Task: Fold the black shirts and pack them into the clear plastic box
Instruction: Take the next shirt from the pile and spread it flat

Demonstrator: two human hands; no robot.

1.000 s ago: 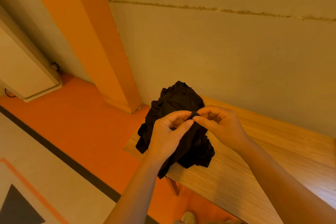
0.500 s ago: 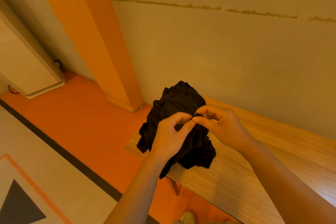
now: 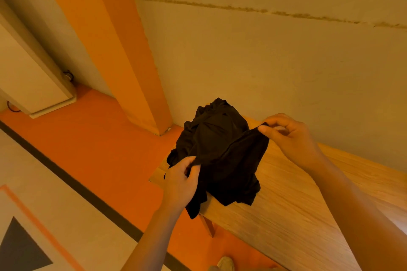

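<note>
at the near-left corner of the wooden table (image 3: pixel 297 215), a crumpled heap of black shirts (image 3: pixel 217 138), some cloth drooping over the edge. left hand (image 3: pixel 181 183) pinching a black edge low at the front of the heap, right hand (image 3: pixel 290 140) pinching the same stretch of cloth higher up and off to the right, so a band of fabric drawn taut between the two. both clenched on cloth, nothing slack in either grip.

pretty clearly the very first step: teasing one shirt loose from the pile, no folding done yet. hard to tell whether that's a hem, a collar or a sleeve.

next up, probably: lift it clear, shake it out, find the shoulders, lay flat on the bare wood to the right. risk of dragging the rest off the corner onto the orange floor (image 3: pixel 88 138), so worth lifting up rather than sideways.

clear plastic box nowhere in view, so no clue where the packing ends up.
</note>
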